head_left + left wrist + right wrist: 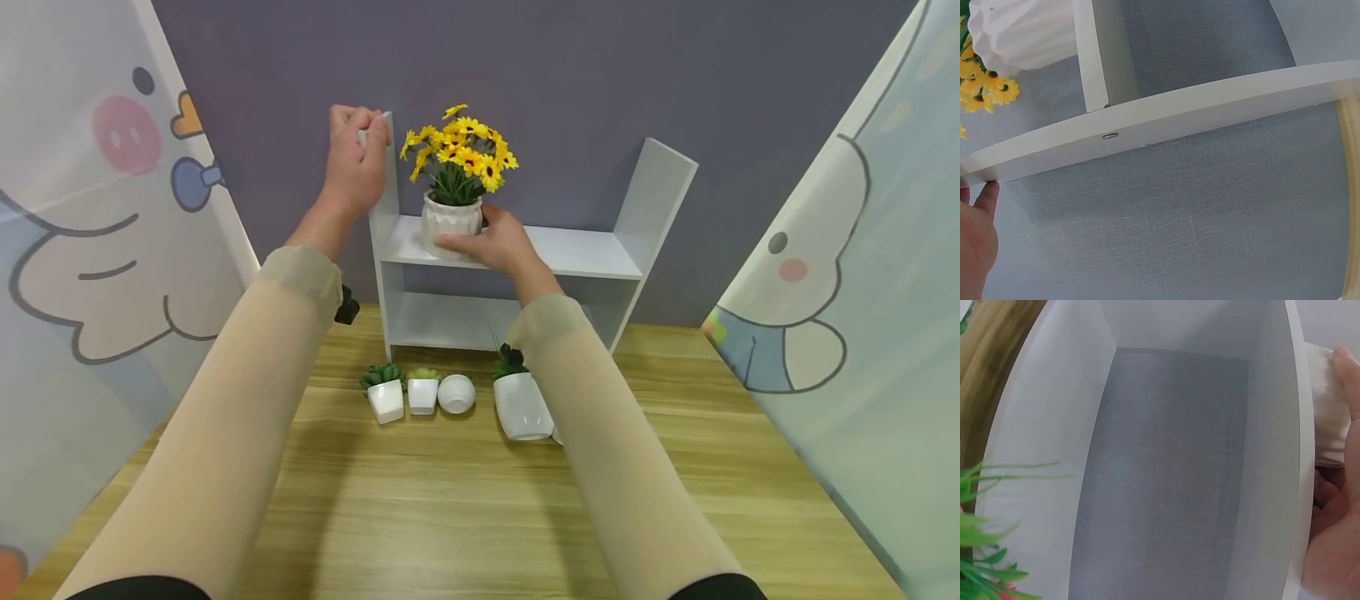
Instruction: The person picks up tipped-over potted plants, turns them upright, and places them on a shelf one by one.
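From head, looks forward-down at shelf point(577, 250); from wrists, looks close-up, sharing pot point(1022, 34): left view 10 o'clock, right 3.

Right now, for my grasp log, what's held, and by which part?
The right hand holds the flowerpot by its right side; the left hand grips the shelf's left panel near its top.

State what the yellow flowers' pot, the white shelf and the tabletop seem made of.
Ribbed white flowerpot: probably ceramic with a low sheen, judging by its smooth moulded ridges, though plastic is possible.
White shelf: likely smooth painted or laminated board, from its flat panels and metallic-looking fastener.
Tabletop: wood or wood-look laminate, from its streaked grain; which, I can't tell.
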The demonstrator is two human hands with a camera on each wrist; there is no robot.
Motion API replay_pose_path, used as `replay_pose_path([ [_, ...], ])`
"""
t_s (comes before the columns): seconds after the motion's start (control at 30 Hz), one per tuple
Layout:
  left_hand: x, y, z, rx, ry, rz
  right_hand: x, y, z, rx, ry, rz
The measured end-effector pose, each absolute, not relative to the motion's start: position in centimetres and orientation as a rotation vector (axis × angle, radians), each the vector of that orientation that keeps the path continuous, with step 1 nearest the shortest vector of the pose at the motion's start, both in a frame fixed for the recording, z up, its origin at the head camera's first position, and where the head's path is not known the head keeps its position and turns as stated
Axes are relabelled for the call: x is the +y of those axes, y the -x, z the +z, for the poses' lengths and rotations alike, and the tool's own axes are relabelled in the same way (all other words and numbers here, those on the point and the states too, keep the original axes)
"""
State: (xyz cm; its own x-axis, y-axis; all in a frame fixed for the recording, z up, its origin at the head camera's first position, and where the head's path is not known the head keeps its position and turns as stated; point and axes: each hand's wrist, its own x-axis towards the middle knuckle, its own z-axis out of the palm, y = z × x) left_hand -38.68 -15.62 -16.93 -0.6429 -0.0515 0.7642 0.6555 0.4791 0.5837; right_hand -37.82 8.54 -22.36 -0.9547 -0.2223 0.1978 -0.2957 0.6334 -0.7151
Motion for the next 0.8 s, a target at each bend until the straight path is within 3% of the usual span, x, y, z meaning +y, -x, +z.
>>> replay_pose_path([
  [0.8, -15.08, 38.25, -17.22, -2.000, 0.510, -1.167, 8.55, 37.37, -23.11, -2.732, -0.443, 1.294],
])
